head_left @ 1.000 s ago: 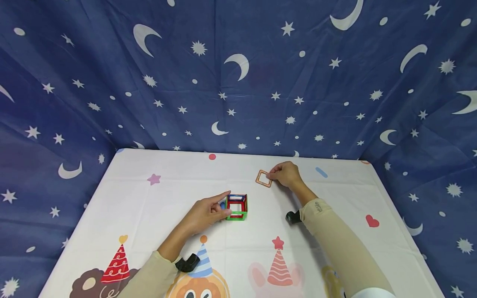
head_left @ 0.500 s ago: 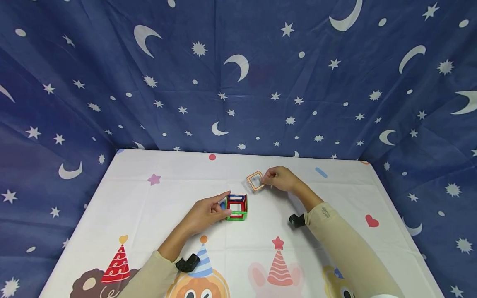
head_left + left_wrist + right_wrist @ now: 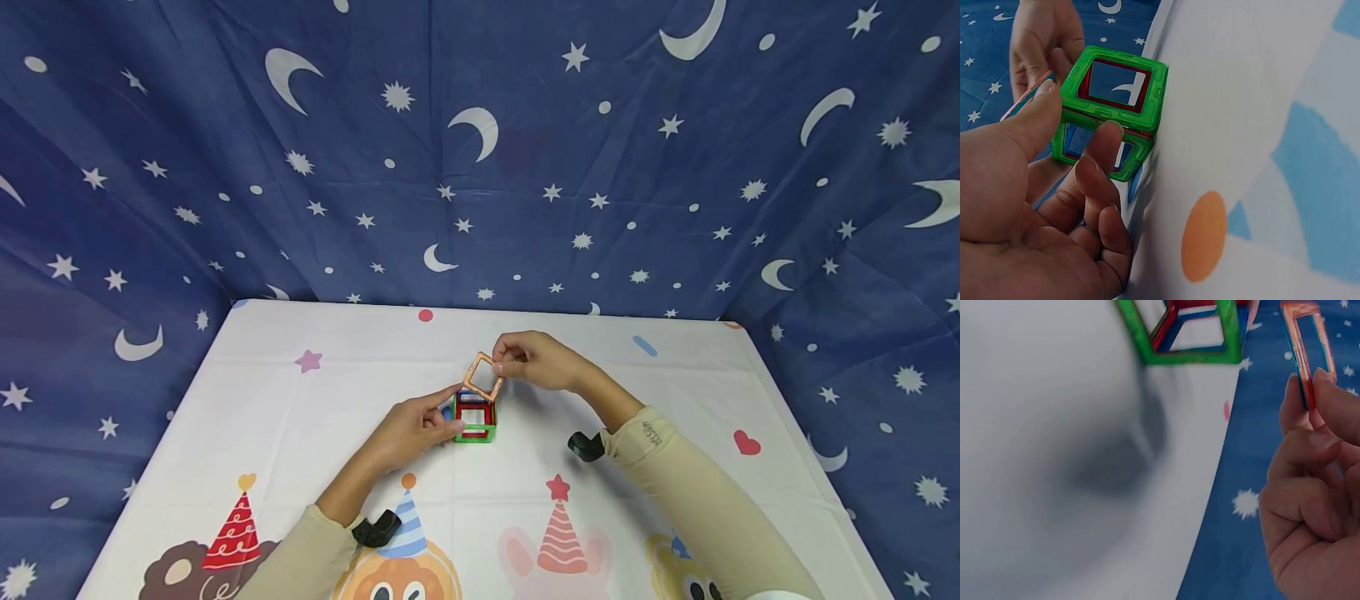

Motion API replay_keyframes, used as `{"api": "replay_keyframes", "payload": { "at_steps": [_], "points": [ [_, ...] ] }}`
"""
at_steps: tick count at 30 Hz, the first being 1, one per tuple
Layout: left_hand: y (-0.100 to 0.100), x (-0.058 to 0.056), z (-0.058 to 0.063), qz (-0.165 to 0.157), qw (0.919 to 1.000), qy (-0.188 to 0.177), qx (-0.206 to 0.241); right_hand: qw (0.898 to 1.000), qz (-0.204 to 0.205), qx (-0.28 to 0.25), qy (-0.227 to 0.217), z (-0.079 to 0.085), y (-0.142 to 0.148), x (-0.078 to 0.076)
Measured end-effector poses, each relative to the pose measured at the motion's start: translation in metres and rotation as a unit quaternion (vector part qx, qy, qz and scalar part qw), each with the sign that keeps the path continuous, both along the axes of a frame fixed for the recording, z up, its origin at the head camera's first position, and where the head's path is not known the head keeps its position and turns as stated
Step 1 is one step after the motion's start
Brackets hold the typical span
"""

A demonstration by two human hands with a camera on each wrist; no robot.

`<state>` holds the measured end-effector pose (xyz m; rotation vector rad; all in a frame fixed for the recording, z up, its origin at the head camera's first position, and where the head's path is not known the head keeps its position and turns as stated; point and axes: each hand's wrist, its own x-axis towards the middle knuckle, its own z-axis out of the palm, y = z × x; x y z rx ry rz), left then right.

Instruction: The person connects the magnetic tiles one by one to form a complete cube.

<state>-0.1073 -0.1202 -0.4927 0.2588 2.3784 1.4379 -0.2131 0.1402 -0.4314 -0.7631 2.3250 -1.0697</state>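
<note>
An open-framed cube of magnetic tiles (image 3: 477, 428), with green, red and blue edges, stands on the white tablecloth in the head view. My left hand (image 3: 411, 432) grips its left side, index finger at the far corner and thumb at the near one. In the left wrist view, fingertips press the green frames (image 3: 1110, 114). My right hand (image 3: 540, 360) pinches an orange square magnetic tile (image 3: 477, 392) by one edge between thumb and fingers. That tile is tilted and overlaps the cube's far top edge in the head view. The right wrist view shows the orange tile (image 3: 1298, 347) beside the cube's green frame (image 3: 1191, 358).
The printed white tablecloth (image 3: 360, 333) covers the table, with party-hat animals along the near side. A blue curtain (image 3: 525, 167) with moons and stars hangs behind and at both sides. Black wrist cameras (image 3: 377, 529) sit below both hands.
My right hand has carried the orange tile left and toward me, from the table's far middle up to the cube, tilting it. My left hand has stayed on the cube.
</note>
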Motion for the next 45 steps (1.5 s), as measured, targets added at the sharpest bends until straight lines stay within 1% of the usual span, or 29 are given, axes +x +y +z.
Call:
{"api": "replay_keyframes", "payload": {
  "at_steps": [4,8,13,17,22,26,28,31,35,38,40,42,45],
  "points": [
    [0.000,0.001,0.001,0.003,1.0000,-0.005,0.008,1.000,-0.009,0.012,0.021,0.006,-0.011,0.006],
    [0.000,0.001,0.002,0.002,0.9999,-0.002,0.013,0.999,-0.017,0.026,0.030,0.008,-0.018,0.010],
    [0.000,0.002,0.003,0.005,0.9999,-0.001,0.015,0.999,-0.027,0.033,0.016,0.004,-0.022,0.013],
    [0.000,0.002,0.003,0.005,0.9999,0.001,0.013,0.999,-0.020,0.038,0.007,0.000,-0.024,0.016],
    [-0.001,0.002,0.004,0.000,0.9999,0.001,0.016,0.999,-0.006,0.042,0.022,-0.006,-0.025,0.019],
    [-0.001,0.002,0.004,-0.004,0.9998,0.004,0.017,0.999,-0.011,0.038,0.032,-0.009,-0.026,0.021],
    [-0.001,0.002,0.003,-0.005,0.9998,0.004,0.018,0.998,-0.019,0.039,0.041,-0.011,-0.027,0.023],
    [-0.001,0.002,0.003,-0.004,0.9998,0.004,0.019,0.996,-0.038,0.043,0.068,-0.013,-0.028,0.026],
    [-0.001,0.002,0.002,-0.004,0.9998,0.002,0.017,0.991,-0.063,0.048,0.107,-0.016,-0.029,0.030],
    [-0.001,0.001,0.002,-0.003,0.9999,0.002,0.013,0.987,-0.074,0.051,0.133,-0.020,-0.029,0.034],
    [-0.001,0.001,0.002,-0.004,0.9999,0.001,0.011,0.985,-0.075,0.053,0.145,-0.022,-0.029,0.036],
    [-0.001,0.001,0.002,-0.004,1.0000,0.003,0.008,0.984,-0.068,0.057,0.154,-0.022,-0.027,0.038],
    [-0.001,0.001,0.002,-0.006,1.0000,0.006,0.005,0.985,-0.043,0.074,0.153,-0.020,-0.021,0.042]
  ]
}}
